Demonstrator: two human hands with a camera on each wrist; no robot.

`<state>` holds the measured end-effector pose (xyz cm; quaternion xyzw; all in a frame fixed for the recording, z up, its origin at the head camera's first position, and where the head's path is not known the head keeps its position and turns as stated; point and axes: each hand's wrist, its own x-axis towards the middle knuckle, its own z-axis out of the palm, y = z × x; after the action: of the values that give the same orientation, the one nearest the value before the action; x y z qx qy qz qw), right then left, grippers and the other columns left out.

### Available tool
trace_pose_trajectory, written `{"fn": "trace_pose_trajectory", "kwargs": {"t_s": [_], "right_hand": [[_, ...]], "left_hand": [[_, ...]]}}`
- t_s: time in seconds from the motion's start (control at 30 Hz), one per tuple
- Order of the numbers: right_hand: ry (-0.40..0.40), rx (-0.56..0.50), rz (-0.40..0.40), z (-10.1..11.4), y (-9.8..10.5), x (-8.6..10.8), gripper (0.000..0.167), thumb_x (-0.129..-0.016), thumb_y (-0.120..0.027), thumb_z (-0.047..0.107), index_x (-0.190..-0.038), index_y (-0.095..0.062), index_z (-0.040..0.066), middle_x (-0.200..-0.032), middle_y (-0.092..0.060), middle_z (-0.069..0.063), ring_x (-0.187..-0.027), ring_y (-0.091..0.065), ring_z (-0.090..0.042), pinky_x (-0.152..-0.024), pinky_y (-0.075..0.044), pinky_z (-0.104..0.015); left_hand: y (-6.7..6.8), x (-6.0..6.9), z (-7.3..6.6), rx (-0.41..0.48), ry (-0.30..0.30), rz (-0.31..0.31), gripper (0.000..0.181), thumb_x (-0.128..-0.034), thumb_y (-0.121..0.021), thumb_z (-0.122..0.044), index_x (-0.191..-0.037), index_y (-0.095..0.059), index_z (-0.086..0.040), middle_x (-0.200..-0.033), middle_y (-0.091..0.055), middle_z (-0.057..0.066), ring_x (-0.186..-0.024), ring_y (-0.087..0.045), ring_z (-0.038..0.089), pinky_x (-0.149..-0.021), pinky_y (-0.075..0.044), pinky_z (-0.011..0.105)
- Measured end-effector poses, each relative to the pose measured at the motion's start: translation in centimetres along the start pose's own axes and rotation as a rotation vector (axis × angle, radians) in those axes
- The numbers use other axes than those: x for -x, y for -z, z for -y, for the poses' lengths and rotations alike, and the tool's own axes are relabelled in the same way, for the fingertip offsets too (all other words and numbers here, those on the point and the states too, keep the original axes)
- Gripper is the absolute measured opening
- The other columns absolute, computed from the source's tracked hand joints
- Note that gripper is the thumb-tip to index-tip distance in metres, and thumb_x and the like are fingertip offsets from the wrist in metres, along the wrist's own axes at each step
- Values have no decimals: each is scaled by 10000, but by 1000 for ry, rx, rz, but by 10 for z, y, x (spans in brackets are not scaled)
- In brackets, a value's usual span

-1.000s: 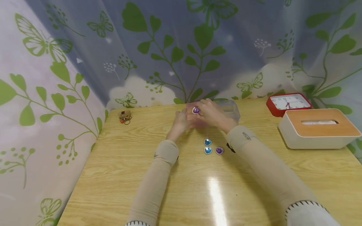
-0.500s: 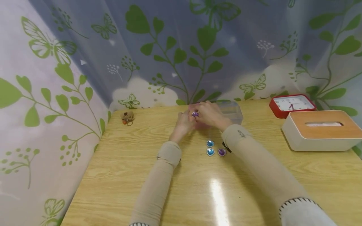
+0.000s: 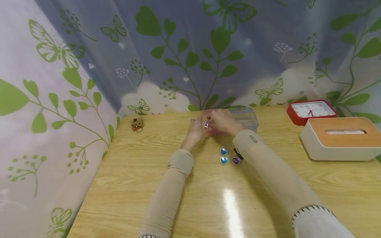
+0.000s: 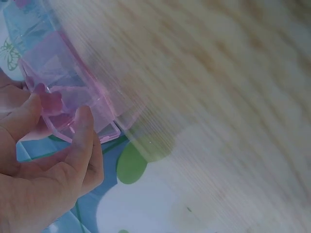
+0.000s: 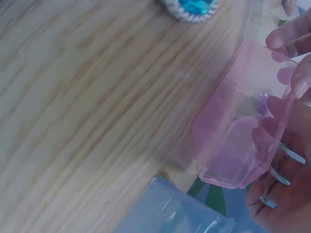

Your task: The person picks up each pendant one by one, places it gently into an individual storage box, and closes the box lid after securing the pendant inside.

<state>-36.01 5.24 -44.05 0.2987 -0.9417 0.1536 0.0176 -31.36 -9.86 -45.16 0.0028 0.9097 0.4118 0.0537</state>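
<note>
Near the table's back edge my left hand (image 3: pixel 194 130) grips the near left side of a see-through pink plastic box (image 4: pixel 63 63). My right hand (image 3: pixel 223 119) is curled over the same box, with a purple heart gem (image 3: pixel 207 124) at its fingertips, between the two hands. In the right wrist view, fingers show through the pink wall, and the gem is only a small purple patch. The hands hide much of the box in the head view. Two teal heart gems (image 3: pixel 224 151) and another purple heart gem (image 3: pixel 236 161) lie on the table nearer to me.
A clear plastic box (image 3: pixel 245 117) stands just right of the pink one. Further right are a red clock (image 3: pixel 312 110) and a white tissue box (image 3: pixel 339 152) with a wooden top. At the back left lies a small brown trinket (image 3: pixel 137 124). A patterned curtain (image 3: pixel 184 33) hangs behind.
The purple gem at my right fingertips has shifted slightly left and toward me, and turned a little. My right hand has lowered slightly. The gems on the table have stayed put.
</note>
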Motion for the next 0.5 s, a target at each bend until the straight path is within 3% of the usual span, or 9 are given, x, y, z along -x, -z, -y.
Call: {"fn": "trace_pose_trajectory", "kwargs": {"t_s": [0.13,0.23,0.37,0.5], "right_hand": [[-25,-27,25,-3,4,3,190,-1006,-711,190,-1173,-800,200,-1333,-747,-98,-697,-582,-196,-699,-537,-346],[-72,-52,31,-5,12,6,335,-1005,-685,156,-1338,-718,131,-1119,-780,-131,-693,-579,-203,-627,-513,-327],[-100,-43,8,-6,23,17,433,-1013,-656,170,-1442,-628,116,-1035,-724,-104,-841,-635,-246,-698,-563,-368],[-92,-51,-36,-4,34,32,448,-1030,-648,215,-1452,-585,81,-1143,-725,-113,-1009,-685,-285,-828,-613,-429]], "left_hand": [[-2,2,-1,23,13,6,801,-994,-728,-147,-1653,-286,-30,-1576,-345,296,-1436,-494,433,-1242,-447,487],[-1,2,-1,16,18,9,807,-998,-722,-156,-1655,-272,-23,-1614,-311,302,-1469,-467,447,-1257,-425,500],[-2,2,-3,-3,20,13,792,-1010,-707,-166,-1650,-268,-5,-1630,-297,310,-1473,-463,444,-1266,-410,508],[-3,4,-3,-16,31,12,771,-1021,-693,-173,-1650,-277,-14,-1645,-289,303,-1488,-443,446,-1260,-414,524]]}}
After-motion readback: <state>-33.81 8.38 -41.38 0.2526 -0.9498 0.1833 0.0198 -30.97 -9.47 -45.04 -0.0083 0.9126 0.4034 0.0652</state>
